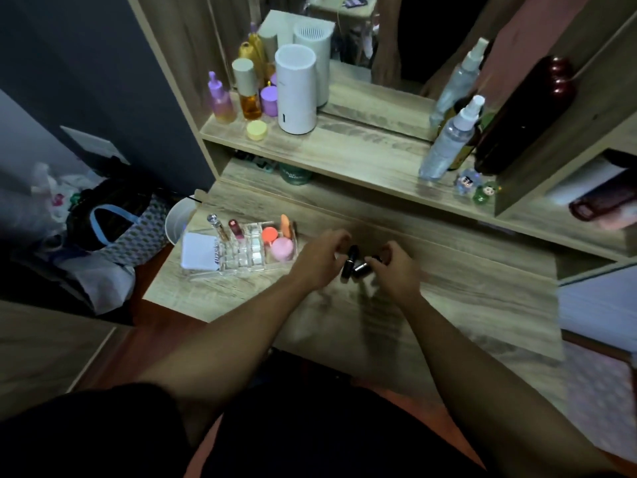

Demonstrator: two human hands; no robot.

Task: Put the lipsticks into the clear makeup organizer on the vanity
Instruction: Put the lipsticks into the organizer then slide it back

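Wood-grain vanity (448, 298) | clear organizer (241, 253) at left | both hands' fingers curled loosely open around black lipsticks (356, 263)

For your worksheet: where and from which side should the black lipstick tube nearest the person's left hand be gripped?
Grip the black lipstick tube across its narrow middle, coming from above: it seems to lie along the wooden vanity top, long sides exposed. A second dark tube crowds its right, so come in from the left.

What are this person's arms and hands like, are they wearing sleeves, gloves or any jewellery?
Both forearms are bare up to where they leave the picture, with no sleeves in view. The left hand and the right hand wear no gloves. No watch, bracelet or ring shows, though the picture is dim and a little blurred. Dark clothing covers the lap at the bottom of the view.
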